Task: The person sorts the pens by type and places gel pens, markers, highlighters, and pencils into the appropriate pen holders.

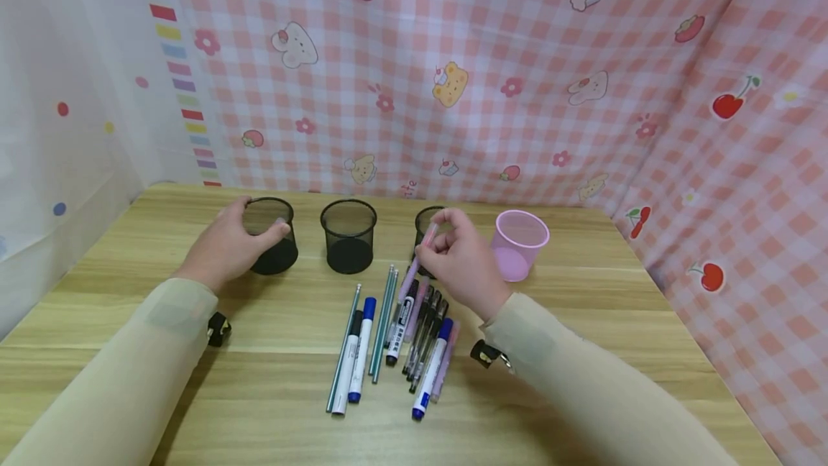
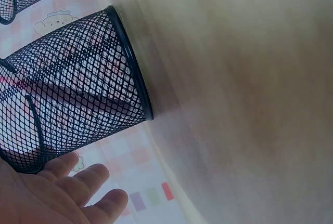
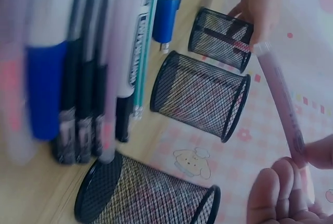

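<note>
My left hand [image 1: 226, 247] grips the leftmost black mesh pen cup [image 1: 274, 259] by its upper side, thumb in front and fingers behind. Through that cup's mesh, a pinkish pen [image 2: 78, 98] shows in the left wrist view. My right hand [image 1: 468, 261] pinches a pink pen [image 3: 281, 96] between thumb and fingers, holding it slanted above the pens on the table. Behind this hand stands another black mesh cup [image 1: 427, 214], partly hidden. Below it lie pink pens [image 1: 446, 365], black gel pens [image 1: 427, 336] and a black-capped marker [image 1: 401, 322].
A second black mesh cup [image 1: 349, 254] stands left of centre, and a pink cup [image 1: 517, 261] at the right. Teal pencils [image 1: 384, 329], a blue-capped marker [image 1: 361, 358] and another blue-capped marker [image 1: 432, 372] lie on the wooden table [image 1: 272, 394]. Patterned cloth [image 1: 401, 42] hangs behind.
</note>
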Motion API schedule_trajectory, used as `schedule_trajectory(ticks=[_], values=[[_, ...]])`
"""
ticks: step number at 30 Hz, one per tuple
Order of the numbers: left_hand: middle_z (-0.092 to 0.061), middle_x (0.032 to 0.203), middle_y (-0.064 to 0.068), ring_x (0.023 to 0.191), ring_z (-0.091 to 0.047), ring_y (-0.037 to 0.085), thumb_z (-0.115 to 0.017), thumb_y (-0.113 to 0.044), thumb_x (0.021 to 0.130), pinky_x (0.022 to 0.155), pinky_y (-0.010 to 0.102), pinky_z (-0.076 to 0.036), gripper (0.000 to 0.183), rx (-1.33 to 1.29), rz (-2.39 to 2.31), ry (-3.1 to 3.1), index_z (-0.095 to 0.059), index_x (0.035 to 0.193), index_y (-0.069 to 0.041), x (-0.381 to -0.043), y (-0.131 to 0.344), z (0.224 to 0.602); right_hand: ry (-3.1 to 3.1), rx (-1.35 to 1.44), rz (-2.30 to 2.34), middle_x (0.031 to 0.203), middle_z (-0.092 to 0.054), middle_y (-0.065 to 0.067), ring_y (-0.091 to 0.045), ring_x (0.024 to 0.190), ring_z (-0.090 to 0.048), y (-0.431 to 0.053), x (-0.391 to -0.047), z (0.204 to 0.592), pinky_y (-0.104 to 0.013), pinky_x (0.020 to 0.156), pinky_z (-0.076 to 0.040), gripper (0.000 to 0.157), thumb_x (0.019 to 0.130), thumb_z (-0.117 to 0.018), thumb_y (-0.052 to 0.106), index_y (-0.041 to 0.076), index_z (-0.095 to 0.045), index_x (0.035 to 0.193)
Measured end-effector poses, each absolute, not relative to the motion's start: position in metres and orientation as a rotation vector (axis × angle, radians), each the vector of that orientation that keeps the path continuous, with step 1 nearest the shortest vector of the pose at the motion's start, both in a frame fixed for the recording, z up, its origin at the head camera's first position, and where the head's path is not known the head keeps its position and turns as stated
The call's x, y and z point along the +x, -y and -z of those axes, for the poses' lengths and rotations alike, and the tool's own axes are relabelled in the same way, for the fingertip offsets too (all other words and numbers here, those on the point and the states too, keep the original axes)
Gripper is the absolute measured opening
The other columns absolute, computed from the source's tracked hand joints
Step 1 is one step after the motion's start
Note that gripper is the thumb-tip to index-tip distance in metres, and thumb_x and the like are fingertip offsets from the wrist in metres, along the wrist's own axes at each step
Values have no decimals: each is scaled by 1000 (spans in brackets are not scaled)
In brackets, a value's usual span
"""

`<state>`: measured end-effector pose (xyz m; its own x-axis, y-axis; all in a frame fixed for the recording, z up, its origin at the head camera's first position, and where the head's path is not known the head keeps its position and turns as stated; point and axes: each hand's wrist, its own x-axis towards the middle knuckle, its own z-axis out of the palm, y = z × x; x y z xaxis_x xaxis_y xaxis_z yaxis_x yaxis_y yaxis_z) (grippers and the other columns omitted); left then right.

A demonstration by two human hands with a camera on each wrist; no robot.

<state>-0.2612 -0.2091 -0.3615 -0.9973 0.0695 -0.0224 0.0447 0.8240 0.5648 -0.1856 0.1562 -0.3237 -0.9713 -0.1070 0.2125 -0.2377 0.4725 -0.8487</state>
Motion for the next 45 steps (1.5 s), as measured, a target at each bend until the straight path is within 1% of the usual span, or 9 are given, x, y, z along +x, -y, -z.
schedule_trajectory(ticks=[6, 9, 17, 19, 23, 27, 31, 37, 45], values=[[-14, 171, 34, 149, -27, 62, -42, -86, 93, 114, 78, -29, 119, 94, -914, -2961, -2, 170, -4, -260, 208, 360, 2392, 309, -1664, 75, -66, -3, -12, 60, -50, -138, -195, 326, -22, 52, -39, 35, 97, -70, 6, 10, -52, 126], [-14, 171, 34, 149, -27, 62, -42, -86, 93, 114, 78, -29, 119, 93, -911, -2963, -2, 170, -4, -260, 208, 361, 2322, 311, -1724, 77, -66, -4, -14, 61, -48, -128, -199, 325, -23, 52, -37, 36, 98, -69, 6, 10, -49, 128], [-13, 172, 33, 150, -26, 62, -42, -86, 93, 114, 79, -28, 119, 101, -922, -2958, -1, 170, -6, -261, 207, 363, 2224, 292, -1741, 86, -68, -5, -17, 72, -56, -108, -210, 325, -25, 62, -44, 44, 99, -71, 9, 9, -46, 135], [-13, 172, 33, 150, -26, 62, -42, -86, 93, 114, 79, -28, 119, 102, -921, -2963, -2, 170, -5, -261, 207, 363, 2205, 289, -1736, 87, -69, -6, -17, 74, -57, -104, -214, 326, -26, 63, -45, 45, 99, -71, 9, 7, -46, 137], [-15, 171, 33, 150, -26, 62, -43, -87, 92, 114, 78, -29, 119, 97, -916, -2972, -3, 170, -5, -261, 206, 363, 2166, 268, -1725, 88, -69, -6, -16, 75, -58, -95, -220, 326, -26, 66, -46, 44, 100, -71, 10, 5, -46, 137], [-15, 171, 33, 150, -26, 62, -43, -87, 92, 115, 78, -28, 120, 94, -916, -2971, -3, 170, -4, -261, 206, 362, 2122, 235, -1771, 90, -70, -6, -14, 76, -58, -86, -226, 326, -26, 67, -46, 42, 100, -71, 9, 8, -47, 135], [-14, 171, 34, 150, -26, 62, -43, -86, 93, 115, 78, -28, 119, 93, -912, -2968, -3, 170, -4, -260, 206, 362, 2101, 184, -1798, 95, -74, -8, -13, 81, -63, -75, -231, 326, -25, 70, -49, 42, 101, -71, 10, 9, -47, 136], [-14, 171, 34, 149, -27, 62, -42, -86, 93, 114, 78, -29, 120, 92, -901, -2963, -2, 170, -4, -261, 207, 362, 2048, 130, -1836, 97, -77, -11, -13, 82, -67, -59, -237, 325, -25, 68, -51, 42, 100, -72, 12, 10, -48, 134], [-16, 170, 34, 148, -28, 63, -44, -85, 93, 113, 79, -30, 119, 96, -908, -2972, -4, 169, -3, -262, 209, 363, 1956, 97, -1905, 97, -77, -14, -12, 82, -69, -32, -241, 325, -23, 68, -50, 41, 99, -73, 8, 6, -49, 131]])
